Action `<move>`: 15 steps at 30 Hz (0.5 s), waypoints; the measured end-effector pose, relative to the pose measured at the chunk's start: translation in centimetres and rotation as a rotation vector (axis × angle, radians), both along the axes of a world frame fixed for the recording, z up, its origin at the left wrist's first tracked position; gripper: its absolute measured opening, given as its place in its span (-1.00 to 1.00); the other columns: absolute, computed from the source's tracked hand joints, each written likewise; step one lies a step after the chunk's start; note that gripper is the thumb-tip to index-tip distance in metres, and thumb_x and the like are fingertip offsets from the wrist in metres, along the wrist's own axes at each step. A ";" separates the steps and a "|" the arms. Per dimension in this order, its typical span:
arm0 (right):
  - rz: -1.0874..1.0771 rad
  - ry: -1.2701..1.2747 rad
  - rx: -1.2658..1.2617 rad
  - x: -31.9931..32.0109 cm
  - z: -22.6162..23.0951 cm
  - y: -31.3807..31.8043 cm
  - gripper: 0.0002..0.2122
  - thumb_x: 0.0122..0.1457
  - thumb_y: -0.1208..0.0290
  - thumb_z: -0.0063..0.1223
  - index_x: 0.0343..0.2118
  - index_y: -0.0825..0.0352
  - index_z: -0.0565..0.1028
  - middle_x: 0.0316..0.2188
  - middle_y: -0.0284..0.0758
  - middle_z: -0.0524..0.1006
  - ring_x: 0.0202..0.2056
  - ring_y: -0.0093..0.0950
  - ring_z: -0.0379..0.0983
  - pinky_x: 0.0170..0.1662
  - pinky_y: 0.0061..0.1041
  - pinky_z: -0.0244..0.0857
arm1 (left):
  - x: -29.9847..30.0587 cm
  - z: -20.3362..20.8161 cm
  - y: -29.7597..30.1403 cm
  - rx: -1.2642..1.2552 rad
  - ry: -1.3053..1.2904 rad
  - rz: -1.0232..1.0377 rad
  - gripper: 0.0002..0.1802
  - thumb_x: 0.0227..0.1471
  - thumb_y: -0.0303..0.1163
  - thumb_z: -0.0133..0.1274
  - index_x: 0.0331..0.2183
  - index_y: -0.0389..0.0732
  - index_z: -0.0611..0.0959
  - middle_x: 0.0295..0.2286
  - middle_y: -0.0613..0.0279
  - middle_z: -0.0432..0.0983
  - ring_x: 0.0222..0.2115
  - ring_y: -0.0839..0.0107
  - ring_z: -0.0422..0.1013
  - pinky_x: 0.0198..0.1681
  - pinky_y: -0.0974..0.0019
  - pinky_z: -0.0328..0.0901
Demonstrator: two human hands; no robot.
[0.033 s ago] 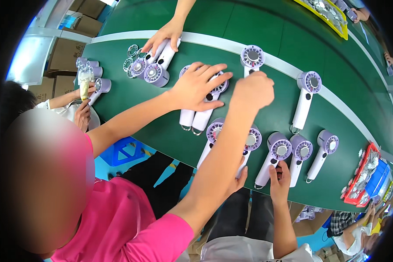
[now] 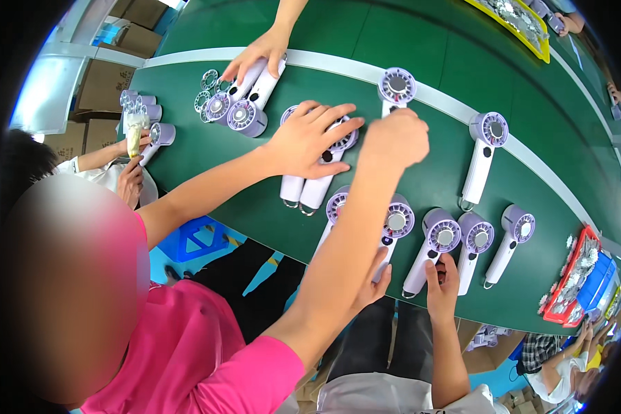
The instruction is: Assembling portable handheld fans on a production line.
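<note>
My left hand (image 2: 372, 290) is at the lower end of a white-handled purple handheld fan (image 2: 397, 221). Its fingers are curled round the handle, and a co-worker's forearm covers part of the hand. My right hand (image 2: 444, 286) lies beside the handle of another handheld fan (image 2: 440, 234). Its thumb and fingers are bent round a small dark thing, too hidden to name. Close to its right side lies another fan (image 2: 476, 234). A further fan (image 2: 337, 203) is half covered by the co-worker's forearm.
A pink-sleeved co-worker (image 2: 207, 345) reaches across, one hand (image 2: 310, 141) over two fans, the other gripping a fan (image 2: 397, 86). Another person's hand (image 2: 259, 55) touches two fans at the far side. Single fans (image 2: 493, 130) (image 2: 517, 224) lie rightward. A red tray (image 2: 566, 293) holds silvery parts.
The co-worker's gripping hand and forearm have shifted slightly left and away with the fan. The other hand and its two fans have slid slightly left. My hands show hardly any movement.
</note>
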State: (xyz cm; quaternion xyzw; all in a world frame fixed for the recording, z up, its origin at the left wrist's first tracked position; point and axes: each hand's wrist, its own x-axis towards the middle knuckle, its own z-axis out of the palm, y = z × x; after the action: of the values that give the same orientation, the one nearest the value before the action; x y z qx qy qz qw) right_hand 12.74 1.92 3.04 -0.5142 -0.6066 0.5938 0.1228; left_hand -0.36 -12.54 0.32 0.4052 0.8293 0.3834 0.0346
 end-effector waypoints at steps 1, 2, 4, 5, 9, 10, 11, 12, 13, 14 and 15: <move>0.008 0.000 -0.002 -0.2 0.0 -0.1 -0.76 0.33 0.39 0.12 -0.02 0.38 0.49 -0.43 -0.52 0.45 -0.38 -0.73 0.31 -0.31 -0.69 0.17 | -0.1 0.0 0.0 0.029 0.007 0.000 -0.60 -0.01 -0.41 0.23 -0.08 -0.28 0.65 0.01 -0.20 0.44 -0.10 -0.09 0.41 0.00 -0.04 0.30; 0.005 -0.006 0.007 0.1 -0.2 0.0 -0.75 0.32 0.39 0.13 -0.01 0.37 0.48 -0.43 -0.53 0.45 -0.38 -0.73 0.31 -0.31 -0.69 0.17 | -0.1 0.1 0.5 0.068 0.009 -0.002 -0.59 -0.03 -0.37 0.24 -0.08 -0.23 0.66 0.01 -0.18 0.45 -0.11 -0.05 0.41 0.00 -0.03 0.28; 0.007 -0.028 0.021 0.5 -0.3 0.0 -0.69 0.29 0.35 0.17 0.02 0.39 0.46 -0.40 -0.48 0.45 -0.38 -0.71 0.32 -0.32 -0.69 0.20 | 0.2 -0.2 1.1 0.093 0.028 0.021 -0.58 -0.05 -0.31 0.24 -0.09 -0.17 0.68 0.01 -0.12 0.46 -0.10 0.02 0.40 0.01 0.00 0.22; 0.018 -0.042 0.018 0.7 -0.3 0.0 -0.62 0.27 0.32 0.21 0.06 0.40 0.45 -0.38 -0.44 0.45 -0.39 -0.68 0.33 -0.32 -0.68 0.24 | 0.4 -0.1 1.0 0.073 0.038 0.028 -0.58 -0.06 -0.31 0.25 -0.10 -0.17 0.68 0.01 -0.09 0.46 -0.10 0.03 0.39 0.03 0.00 0.20; 0.028 -0.021 0.000 1.1 0.0 -0.1 -0.61 0.26 0.31 0.22 0.06 0.40 0.44 -0.38 -0.43 0.45 -0.38 -0.67 0.34 -0.32 -0.67 0.25 | 0.9 0.2 0.9 0.034 0.049 0.044 -0.58 -0.09 -0.31 0.26 -0.12 -0.17 0.68 0.00 -0.05 0.47 -0.10 0.05 0.39 0.03 0.00 0.19; 0.016 -0.009 -0.027 1.3 0.0 -0.2 -0.61 0.26 0.30 0.23 0.05 0.40 0.45 -0.37 -0.42 0.45 -0.38 -0.67 0.34 -0.32 -0.67 0.25 | 1.1 0.1 0.7 0.037 0.050 0.046 -0.58 -0.09 -0.31 0.26 -0.12 -0.17 0.68 0.00 -0.05 0.47 -0.10 0.05 0.39 0.03 0.00 0.19; 0.004 0.004 -0.055 1.3 0.0 -0.2 -0.61 0.25 0.30 0.23 0.05 0.39 0.46 -0.36 -0.42 0.46 -0.37 -0.66 0.35 -0.32 -0.66 0.25 | 1.2 0.3 0.7 0.031 0.054 0.047 -0.59 -0.09 -0.31 0.26 -0.12 -0.16 0.68 0.00 -0.04 0.47 -0.10 0.04 0.39 0.03 0.00 0.19; 0.005 0.005 -0.053 1.4 -0.1 -0.2 -0.61 0.25 0.30 0.23 0.05 0.39 0.46 -0.36 -0.42 0.46 -0.37 -0.66 0.35 -0.32 -0.66 0.25 | 1.2 0.3 0.7 0.024 0.055 0.045 -0.59 -0.09 -0.30 0.26 -0.13 -0.16 0.68 0.00 -0.04 0.47 -0.10 0.04 0.40 0.02 0.00 0.20; 0.021 -0.022 -0.029 1.5 -0.4 -0.3 -0.61 0.24 0.30 0.24 0.04 0.39 0.47 -0.35 -0.41 0.46 -0.37 -0.66 0.35 -0.32 -0.66 0.26 | 1.2 0.2 0.8 0.025 0.052 0.043 -0.59 -0.09 -0.30 0.26 -0.13 -0.16 0.68 0.00 -0.04 0.47 -0.10 0.04 0.40 0.02 0.00 0.20; 0.034 -0.051 -0.006 1.7 -0.8 -0.4 -0.62 0.24 0.30 0.25 0.04 0.39 0.48 -0.34 -0.41 0.46 -0.36 -0.66 0.36 -0.32 -0.65 0.26 | 1.1 -0.2 0.9 0.035 0.051 0.044 -0.59 -0.09 -0.30 0.26 -0.13 -0.16 0.68 0.00 -0.04 0.47 -0.11 0.03 0.40 0.02 0.00 0.20; 0.059 -0.119 -0.002 2.1 -0.8 -0.5 -0.61 0.22 0.30 0.26 0.04 0.38 0.49 -0.33 -0.39 0.46 -0.33 -0.62 0.37 -0.27 -0.61 0.27 | 1.4 0.1 0.8 0.035 0.041 0.044 -0.59 -0.09 -0.30 0.26 -0.13 -0.16 0.67 -0.01 -0.04 0.48 -0.11 0.03 0.40 0.01 0.00 0.20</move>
State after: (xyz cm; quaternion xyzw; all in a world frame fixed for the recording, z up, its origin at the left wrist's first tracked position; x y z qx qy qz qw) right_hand 14.82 1.46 2.22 -0.5304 -0.6272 0.5662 0.0685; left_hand 1.07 -11.78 0.43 0.3952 0.8316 0.3901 0.0021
